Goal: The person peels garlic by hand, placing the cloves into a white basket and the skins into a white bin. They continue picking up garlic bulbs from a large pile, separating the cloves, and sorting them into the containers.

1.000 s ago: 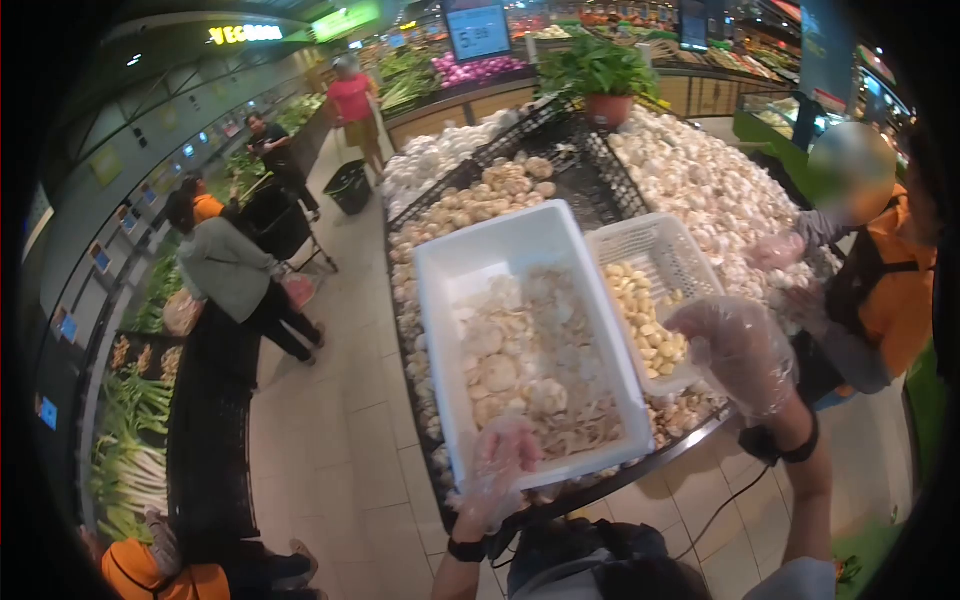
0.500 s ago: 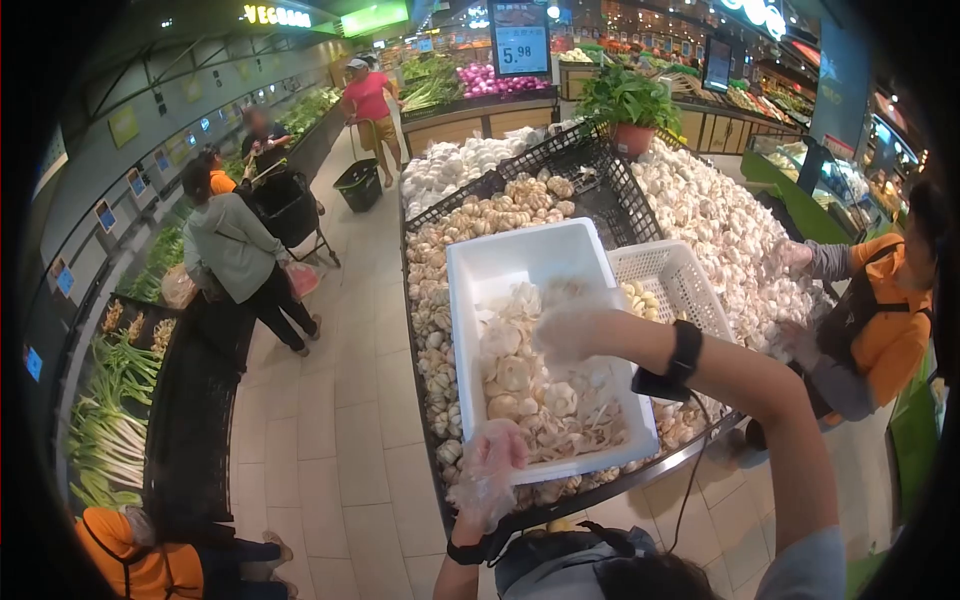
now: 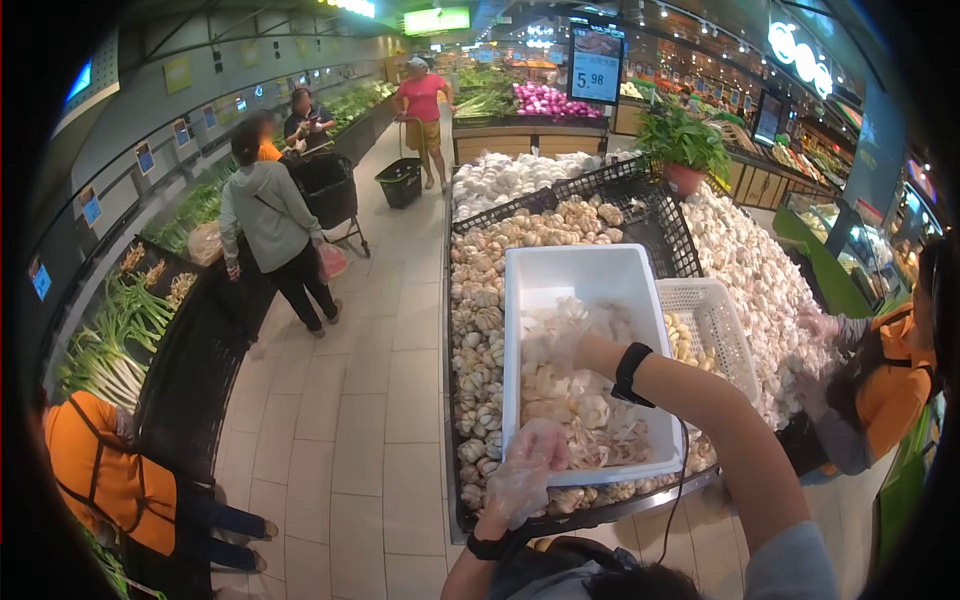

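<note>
A white foam box [image 3: 513,340] in front of me holds garlic bulbs [image 3: 592,410] and loose papery skins [image 3: 610,445]. My left hand [image 3: 532,455], in a clear plastic glove, is at the box's near left corner. Its fingers are curled, and whatever they may hold is hidden. Deeper inside the box, over the garlic and skins, is my right hand [image 3: 572,348]; motion smears its fingers. Right of the box, partly behind my right forearm, a white perforated basket [image 3: 725,335] contains peeled garlic cloves [image 3: 688,340].
Loose garlic [image 3: 480,350] surrounds the box on the stand, with a black crate [image 3: 670,235] and potted plant [image 3: 685,178] behind. An orange-clad person [image 3: 890,390] handles garlic at right. Shoppers stand in the left aisle [image 3: 370,300]; another orange-clad person [image 3: 120,475] is lower left.
The view has swung left, shifting the stand rightward in frame. My right hand has moved within the box, still over the garlic. My left hand stays at the near left corner.
</note>
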`<move>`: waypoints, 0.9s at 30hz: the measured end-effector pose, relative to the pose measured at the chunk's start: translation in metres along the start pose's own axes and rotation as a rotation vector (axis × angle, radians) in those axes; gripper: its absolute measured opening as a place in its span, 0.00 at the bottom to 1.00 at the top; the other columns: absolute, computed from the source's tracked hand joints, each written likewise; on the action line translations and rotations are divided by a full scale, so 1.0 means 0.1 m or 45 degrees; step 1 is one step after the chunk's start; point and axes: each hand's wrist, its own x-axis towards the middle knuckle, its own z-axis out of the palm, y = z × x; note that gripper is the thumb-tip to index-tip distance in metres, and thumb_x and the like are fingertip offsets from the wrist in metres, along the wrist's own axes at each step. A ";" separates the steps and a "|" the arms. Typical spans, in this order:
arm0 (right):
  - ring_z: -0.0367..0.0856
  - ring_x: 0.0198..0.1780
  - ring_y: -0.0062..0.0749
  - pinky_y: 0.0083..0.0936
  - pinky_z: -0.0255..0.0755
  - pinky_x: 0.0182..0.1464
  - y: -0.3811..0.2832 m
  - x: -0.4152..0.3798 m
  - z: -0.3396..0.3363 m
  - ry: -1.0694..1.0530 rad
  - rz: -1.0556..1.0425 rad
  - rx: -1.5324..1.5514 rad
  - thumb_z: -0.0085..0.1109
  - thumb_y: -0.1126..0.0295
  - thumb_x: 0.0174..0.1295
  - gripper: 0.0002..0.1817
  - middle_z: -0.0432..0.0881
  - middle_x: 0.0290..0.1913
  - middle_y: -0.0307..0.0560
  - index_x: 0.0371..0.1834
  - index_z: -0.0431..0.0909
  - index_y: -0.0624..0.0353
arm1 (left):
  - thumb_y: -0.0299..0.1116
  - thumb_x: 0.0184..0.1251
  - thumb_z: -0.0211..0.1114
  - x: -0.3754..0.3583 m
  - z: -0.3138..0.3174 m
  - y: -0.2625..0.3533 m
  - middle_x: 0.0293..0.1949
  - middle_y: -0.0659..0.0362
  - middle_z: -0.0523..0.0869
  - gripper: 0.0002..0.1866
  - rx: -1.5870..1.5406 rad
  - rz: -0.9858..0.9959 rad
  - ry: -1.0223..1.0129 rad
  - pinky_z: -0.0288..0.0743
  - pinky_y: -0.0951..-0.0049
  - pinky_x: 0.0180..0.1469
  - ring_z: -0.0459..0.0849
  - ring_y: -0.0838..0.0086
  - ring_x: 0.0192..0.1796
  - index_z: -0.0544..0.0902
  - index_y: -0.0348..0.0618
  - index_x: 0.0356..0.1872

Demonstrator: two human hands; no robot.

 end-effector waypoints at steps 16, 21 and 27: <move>0.82 0.28 0.35 0.40 0.74 0.29 0.12 -0.57 -0.62 0.187 0.277 0.089 0.52 0.65 0.60 0.11 0.84 0.31 0.46 0.35 0.82 0.60 | 0.37 0.78 0.49 0.08 -0.04 -0.22 0.28 0.63 0.77 0.12 -0.183 -0.019 -0.082 0.67 0.81 0.30 0.71 0.82 0.27 0.77 0.39 0.43; 0.82 0.28 0.36 0.38 0.74 0.29 -0.08 -0.57 -0.69 0.048 0.243 0.067 0.53 0.67 0.58 0.10 0.84 0.29 0.46 0.31 0.82 0.59 | 0.38 0.78 0.50 0.08 -0.05 -0.21 0.28 0.63 0.77 0.12 -0.166 0.009 -0.057 0.67 0.81 0.29 0.71 0.83 0.27 0.76 0.40 0.41; 0.83 0.28 0.37 0.35 0.74 0.29 -0.30 -0.68 -0.90 -0.086 0.182 0.052 0.54 0.69 0.56 0.09 0.84 0.27 0.47 0.26 0.83 0.58 | 0.39 0.77 0.53 0.07 -0.08 -0.26 0.29 0.61 0.78 0.13 -0.091 0.034 -0.039 0.70 0.79 0.32 0.75 0.79 0.29 0.77 0.38 0.43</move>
